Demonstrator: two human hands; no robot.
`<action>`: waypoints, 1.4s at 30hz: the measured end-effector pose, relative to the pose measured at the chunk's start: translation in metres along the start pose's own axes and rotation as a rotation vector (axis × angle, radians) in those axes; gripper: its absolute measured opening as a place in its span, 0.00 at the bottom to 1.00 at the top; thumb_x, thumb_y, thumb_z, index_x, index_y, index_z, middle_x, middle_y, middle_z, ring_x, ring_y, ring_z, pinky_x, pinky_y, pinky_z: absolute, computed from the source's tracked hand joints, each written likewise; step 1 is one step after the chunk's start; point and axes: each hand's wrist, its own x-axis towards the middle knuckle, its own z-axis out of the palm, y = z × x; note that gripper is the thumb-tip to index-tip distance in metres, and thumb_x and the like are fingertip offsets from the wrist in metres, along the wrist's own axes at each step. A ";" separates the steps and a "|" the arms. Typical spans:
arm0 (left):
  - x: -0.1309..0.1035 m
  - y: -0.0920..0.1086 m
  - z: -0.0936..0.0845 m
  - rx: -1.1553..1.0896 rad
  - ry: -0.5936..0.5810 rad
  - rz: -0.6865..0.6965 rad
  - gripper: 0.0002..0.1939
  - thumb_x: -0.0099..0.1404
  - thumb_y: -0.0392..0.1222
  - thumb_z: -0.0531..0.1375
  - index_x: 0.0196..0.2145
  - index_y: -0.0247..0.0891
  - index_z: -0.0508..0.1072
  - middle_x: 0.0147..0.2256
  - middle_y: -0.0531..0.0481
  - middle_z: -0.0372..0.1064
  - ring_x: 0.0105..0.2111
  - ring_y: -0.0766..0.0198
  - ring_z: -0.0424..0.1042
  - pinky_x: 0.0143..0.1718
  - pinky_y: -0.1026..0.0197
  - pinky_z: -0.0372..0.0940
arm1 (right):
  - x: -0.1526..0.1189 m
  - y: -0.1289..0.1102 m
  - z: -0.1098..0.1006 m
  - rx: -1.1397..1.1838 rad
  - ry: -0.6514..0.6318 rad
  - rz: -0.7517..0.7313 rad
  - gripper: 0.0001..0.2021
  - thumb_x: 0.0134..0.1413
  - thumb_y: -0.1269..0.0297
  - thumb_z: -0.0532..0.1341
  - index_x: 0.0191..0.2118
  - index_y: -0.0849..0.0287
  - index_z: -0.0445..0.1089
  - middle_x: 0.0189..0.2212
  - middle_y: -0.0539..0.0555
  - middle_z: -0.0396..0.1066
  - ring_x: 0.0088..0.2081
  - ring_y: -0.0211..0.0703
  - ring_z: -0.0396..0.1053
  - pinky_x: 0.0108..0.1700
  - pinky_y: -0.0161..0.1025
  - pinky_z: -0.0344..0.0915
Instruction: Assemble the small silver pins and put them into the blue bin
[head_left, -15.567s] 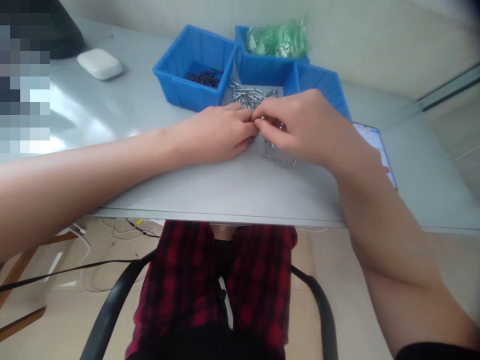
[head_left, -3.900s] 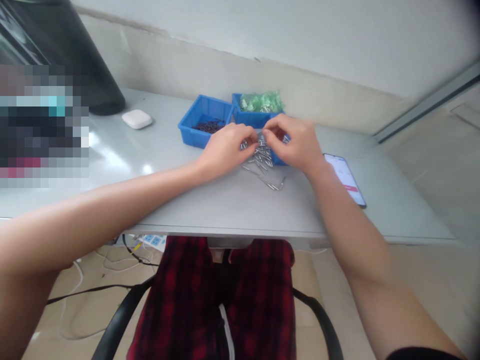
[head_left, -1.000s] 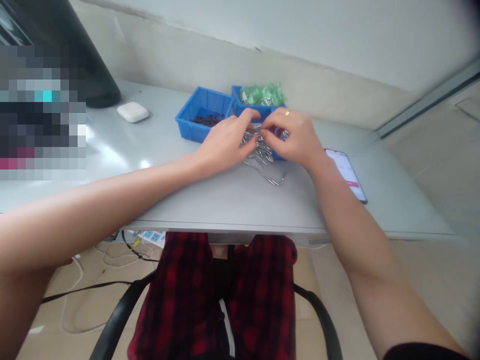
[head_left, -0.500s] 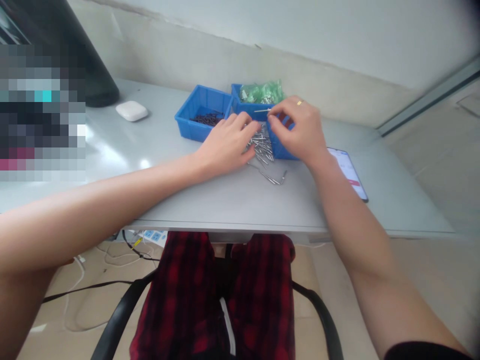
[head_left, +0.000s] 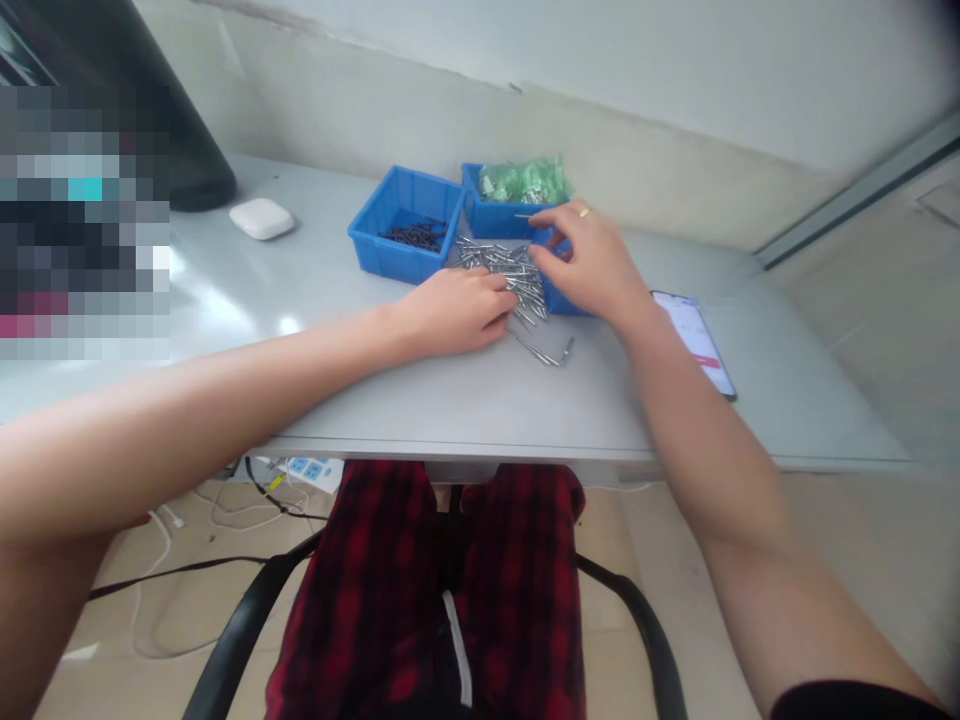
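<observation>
A loose pile of thin silver metal pins (head_left: 504,262) lies on the grey desk between blue bins. My left hand (head_left: 469,308) rests at the near edge of this pile, its fingers curled down and pressed together; whatever is under the fingertips is hidden. Over the right blue bin (head_left: 564,298), my right hand (head_left: 589,255) is bent with a thin silver pin (head_left: 523,216) sticking out to the left from its fingertips. That bin is mostly covered by the right hand. A few separate pins (head_left: 551,356) lie nearer the front of the desk.
The left blue bin (head_left: 397,262) holds dark screw-like pieces (head_left: 416,236). Behind the pile, another blue bin (head_left: 499,218) contains a green plastic bag (head_left: 525,182). A phone (head_left: 694,340) lies right of my forearm, a white case (head_left: 261,219) at the left. The wall (head_left: 360,110) borders the back.
My left hand has drawn back toward the front and its spread fingers have curled in, uncovering more of the pile. My right hand has shifted slightly, still with the pin at its fingertips.
</observation>
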 end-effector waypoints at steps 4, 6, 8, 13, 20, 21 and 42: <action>0.000 0.002 -0.003 0.010 -0.023 -0.011 0.18 0.83 0.39 0.55 0.50 0.35 0.86 0.46 0.39 0.85 0.50 0.48 0.87 0.46 0.53 0.74 | 0.000 -0.004 -0.006 0.008 0.060 0.009 0.22 0.81 0.54 0.62 0.74 0.46 0.74 0.70 0.62 0.76 0.59 0.66 0.82 0.61 0.61 0.82; 0.001 0.003 -0.004 0.015 -0.027 -0.014 0.18 0.83 0.39 0.55 0.50 0.35 0.86 0.47 0.39 0.85 0.50 0.48 0.87 0.44 0.53 0.74 | 0.001 -0.006 -0.009 0.022 0.121 0.021 0.25 0.80 0.55 0.62 0.76 0.44 0.71 0.73 0.62 0.73 0.60 0.67 0.82 0.58 0.61 0.84; 0.001 0.005 -0.004 0.022 -0.029 -0.013 0.18 0.83 0.39 0.56 0.50 0.35 0.86 0.47 0.39 0.85 0.50 0.48 0.87 0.43 0.53 0.73 | 0.002 -0.007 -0.008 0.031 0.157 0.027 0.27 0.78 0.57 0.63 0.77 0.43 0.70 0.74 0.62 0.72 0.61 0.69 0.82 0.56 0.61 0.84; 0.001 0.005 0.000 0.034 -0.006 -0.006 0.17 0.83 0.39 0.56 0.50 0.35 0.87 0.47 0.39 0.85 0.49 0.48 0.86 0.41 0.53 0.71 | 0.009 -0.002 0.000 0.005 0.072 0.015 0.23 0.75 0.61 0.64 0.71 0.46 0.76 0.69 0.63 0.78 0.59 0.68 0.82 0.61 0.63 0.82; 0.000 0.002 0.002 0.029 0.021 0.004 0.17 0.82 0.38 0.56 0.49 0.35 0.86 0.44 0.39 0.85 0.48 0.49 0.86 0.42 0.53 0.71 | 0.005 -0.011 -0.011 0.020 0.014 0.053 0.05 0.74 0.62 0.65 0.42 0.47 0.77 0.44 0.58 0.84 0.48 0.64 0.83 0.58 0.60 0.79; 0.000 0.003 0.001 0.030 0.008 -0.003 0.17 0.82 0.38 0.56 0.49 0.34 0.86 0.45 0.39 0.85 0.48 0.48 0.86 0.42 0.52 0.71 | 0.004 -0.013 -0.013 0.017 0.010 0.076 0.07 0.73 0.62 0.66 0.38 0.48 0.74 0.40 0.57 0.83 0.46 0.63 0.82 0.57 0.60 0.79; -0.002 0.004 -0.007 -0.031 -0.024 -0.006 0.15 0.76 0.44 0.61 0.48 0.36 0.86 0.46 0.37 0.85 0.47 0.47 0.84 0.43 0.52 0.72 | 0.000 0.026 -0.010 -0.017 0.064 0.160 0.14 0.71 0.52 0.67 0.35 0.44 0.64 0.36 0.59 0.80 0.43 0.64 0.75 0.47 0.61 0.74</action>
